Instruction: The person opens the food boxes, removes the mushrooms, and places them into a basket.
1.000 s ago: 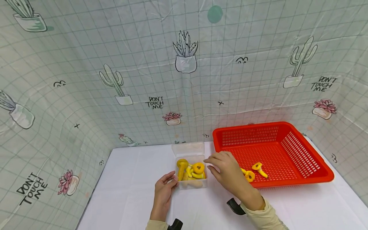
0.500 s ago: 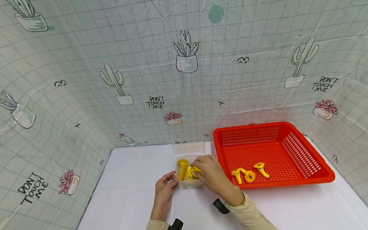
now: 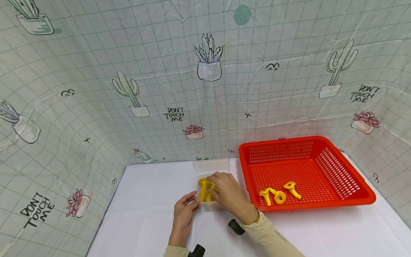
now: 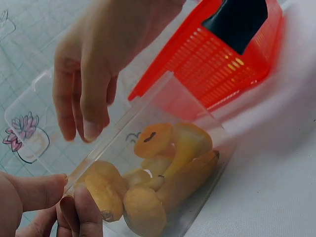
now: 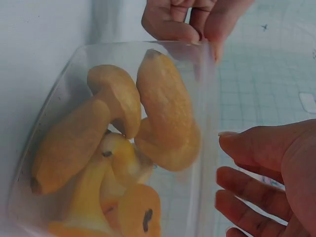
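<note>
A small clear plastic box stands on the white table with its lid raised at the back. Several yellow mushrooms lie inside, some with flared caps and some thick and rounded. My left hand pinches the box's left rim between thumb and fingers. Over the box's right half hangs my right hand, covering part of the contents in the head view. Its fingers point down, loosely bent, with nothing between them in the left wrist view; in the right wrist view they show beside the box wall.
Right of the box stands a large red perforated basket. Near its front left lie a few yellow mushrooms. A cloth printed with cacti rises as a wall behind and beside the table. The clear lid leans toward that cloth.
My right hand has moved left from beside the basket to over the box, uncovering a mushroom in the basket. My left hand has stayed at the box's rim.
</note>
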A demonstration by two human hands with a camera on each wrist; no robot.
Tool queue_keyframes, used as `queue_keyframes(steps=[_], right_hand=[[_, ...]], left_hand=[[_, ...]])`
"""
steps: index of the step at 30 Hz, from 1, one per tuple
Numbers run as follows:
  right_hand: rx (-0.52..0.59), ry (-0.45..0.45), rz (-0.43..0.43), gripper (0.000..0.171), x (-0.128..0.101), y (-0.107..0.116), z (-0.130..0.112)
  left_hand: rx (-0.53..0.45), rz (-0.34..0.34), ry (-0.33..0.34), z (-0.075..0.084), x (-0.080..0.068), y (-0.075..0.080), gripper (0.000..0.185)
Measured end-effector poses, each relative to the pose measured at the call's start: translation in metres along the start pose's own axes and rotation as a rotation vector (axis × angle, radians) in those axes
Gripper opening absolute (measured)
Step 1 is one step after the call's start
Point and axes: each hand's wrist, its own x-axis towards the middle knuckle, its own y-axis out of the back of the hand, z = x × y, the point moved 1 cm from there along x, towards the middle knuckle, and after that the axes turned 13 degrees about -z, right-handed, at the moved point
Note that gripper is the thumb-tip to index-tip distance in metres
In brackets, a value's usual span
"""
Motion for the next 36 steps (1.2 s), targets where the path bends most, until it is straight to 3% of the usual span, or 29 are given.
queue_keyframes(steps=[21, 29, 36], right_hand=[[0.016, -0.065, -0.049, 0.033, 0.01, -0.022, 0.0], [0.024, -0.06, -0.005, 0.028, 0.012, -0.025, -0.001], [0.075, -0.03, 0.091, 0.023, 0.013, -0.02, -0.001]], left_hand=[[-0.005, -0.008, 0.011, -0.002, -0.001, 0.0, 0.038], [-0.015, -0.004, 0.006, -0.001, 0.0, 0.0, 0.038], [-0.009, 0.005, 0.005, -0.001, 0.001, 0.0, 0.037]])
